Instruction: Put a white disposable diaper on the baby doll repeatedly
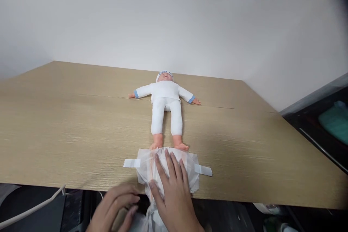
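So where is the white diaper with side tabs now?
Low-centre in the head view, the diaper drapes over the near edge of the tan wooden table, at the white-clothed baby doll's feet, under the person's spread right hand.

Soft, even light covers the wall (163, 25) and table (81, 134), with faint sheen streaks at middle left, a dim shadow beside the slightly blurred left hand (115, 206) at lower left of centre, and the upper right corner blackened.
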{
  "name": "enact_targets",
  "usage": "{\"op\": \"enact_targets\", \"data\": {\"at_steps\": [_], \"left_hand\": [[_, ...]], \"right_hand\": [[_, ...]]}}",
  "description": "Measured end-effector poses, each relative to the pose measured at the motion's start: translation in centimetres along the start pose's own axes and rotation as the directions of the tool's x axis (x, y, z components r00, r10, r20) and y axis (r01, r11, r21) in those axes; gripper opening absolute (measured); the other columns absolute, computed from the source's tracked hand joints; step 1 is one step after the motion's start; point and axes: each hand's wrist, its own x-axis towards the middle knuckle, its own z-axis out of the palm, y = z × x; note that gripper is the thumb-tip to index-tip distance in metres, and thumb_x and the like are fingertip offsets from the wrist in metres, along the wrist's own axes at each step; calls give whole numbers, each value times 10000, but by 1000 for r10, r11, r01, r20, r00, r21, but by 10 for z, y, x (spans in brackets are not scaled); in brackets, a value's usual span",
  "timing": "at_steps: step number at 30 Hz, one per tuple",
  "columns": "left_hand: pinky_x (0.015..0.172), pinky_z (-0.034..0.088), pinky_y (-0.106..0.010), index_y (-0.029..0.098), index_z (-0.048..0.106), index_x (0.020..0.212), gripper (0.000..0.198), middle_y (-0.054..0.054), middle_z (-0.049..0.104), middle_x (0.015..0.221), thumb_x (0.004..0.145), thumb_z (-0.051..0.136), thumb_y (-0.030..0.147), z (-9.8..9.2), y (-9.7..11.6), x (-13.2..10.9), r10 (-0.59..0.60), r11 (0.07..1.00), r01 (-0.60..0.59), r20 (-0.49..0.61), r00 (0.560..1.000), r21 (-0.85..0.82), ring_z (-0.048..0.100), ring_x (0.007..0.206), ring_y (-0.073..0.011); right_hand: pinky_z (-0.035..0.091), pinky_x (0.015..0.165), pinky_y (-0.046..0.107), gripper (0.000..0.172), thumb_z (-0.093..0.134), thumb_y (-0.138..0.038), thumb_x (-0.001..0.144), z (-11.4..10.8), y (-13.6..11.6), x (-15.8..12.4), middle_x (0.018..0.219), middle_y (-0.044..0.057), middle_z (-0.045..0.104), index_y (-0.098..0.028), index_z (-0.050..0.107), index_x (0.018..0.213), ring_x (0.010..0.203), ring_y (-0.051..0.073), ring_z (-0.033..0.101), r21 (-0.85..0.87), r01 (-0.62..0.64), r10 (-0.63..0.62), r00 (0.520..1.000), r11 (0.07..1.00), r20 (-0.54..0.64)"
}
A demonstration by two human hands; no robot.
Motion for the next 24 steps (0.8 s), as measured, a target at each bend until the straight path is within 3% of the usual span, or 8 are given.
{"op": "enact_targets", "data": {"at_steps": [2, 4, 8, 11, 14, 17, 20, 24], "left_hand": [[1036, 592, -321, 246, 703, 1315, 378, -95, 773, 1216, 1025, 579, 38, -19, -9, 47, 259, 951, -262, 36, 965, 163, 715, 1198, -216], [1094, 561, -362, 229, 655, 1414, 424, -102, 764, 1293, 1048, 560, 36, -27, -16, 106, 411, 852, -444, 170, 895, 278, 690, 1247, -229], [1169, 508, -464, 272, 475, 1648, 715, -132, 568, 1653, 1000, 640, 20, -2, -28, 209, 436, 629, -678, 548, 714, 382, 570, 1473, -316], [1270, 416, -514, 367, 301, 1741, 1126, -93, 300, 1835, 810, 807, -13, 30, -34, 244, 408, 544, -776, 708, 576, 317, 414, 1618, -366], [1320, 356, -507, 342, 255, 1757, 1272, -106, 198, 1866, 714, 935, 82, 54, -36, 251, 437, 520, -827, 764, 474, 216, 342, 1661, -384], [1326, 339, -494, 270, 481, 1636, 894, -104, 348, 1817, 838, 853, 117, 66, -38, 249, 517, 510, -846, 729, 448, 157, 419, 1616, -353], [1276, 376, -473, 222, 679, 1369, 322, -101, 612, 1628, 1053, 641, 173, 74, -42, 250, 596, 531, -837, 643, 481, 134, 558, 1481, -296], [1167, 428, -456, 214, 708, 1270, 242, -85, 723, 1476, 1150, 512, 291, 76, -42, 256, 610, 588, -803, 597, 520, 98, 622, 1356, -289]], "right_hand": [[411, 1312, 674, 725, 506, -479, 1133, 0, -1, 0, 1851, 38, 179, -378, 209, 1787, 1685, 364, 311, -12, -1, 1, 1000, 1000, 2], [393, 1326, 668, 718, 504, -475, 1136, 2, -1, 0, 1850, 26, 184, -392, 206, 1784, 1691, 354, 300, -8, -11, 11, 1000, 1000, 4], [356, 1356, 653, 687, 514, -490, 1135, 5, 0, -1, 1847, -11, 204, -423, 256, 1768, 1701, 334, 279, 38, -38, 38, 999, 999, -1], [360, 1343, 690, 657, 506, -492, 1134, 4, 0, 0, 1844, 17, 219, -386, 326, 1756, 1694, 359, 290, 59, -34, 33, 999, 998, 13], [376, 1323, 724, 648, 496, -486, 1131, 2, 0, 1, 1835, 47, 255, -348, 361, 1750, 1682, 381, 314, 71, -30, 29, 999, 997, 24], [392, 1316, 723, 653, 506, -482, 1126, 2, -1, 2, 1825, 40, 289, -357, 359, 1750, 1674, 384, 334, 90, -35, 33, 999, 995, 20], [403, 1309, 721, 665, 527, -476, 1117, 4, 0, 1, 1831, 35, 272, -365, 358, 1750, 1660, 395, 360, 103, -27, 26, 1000, 994, 10], [393, 1308, 741, 739, 590, -483, 1080, 3, 6, 4, 1836, 28, 241, -368, 325, 1761, 1670, 401, 337, 118, -6, 3, 1000, 993, 29]]}}
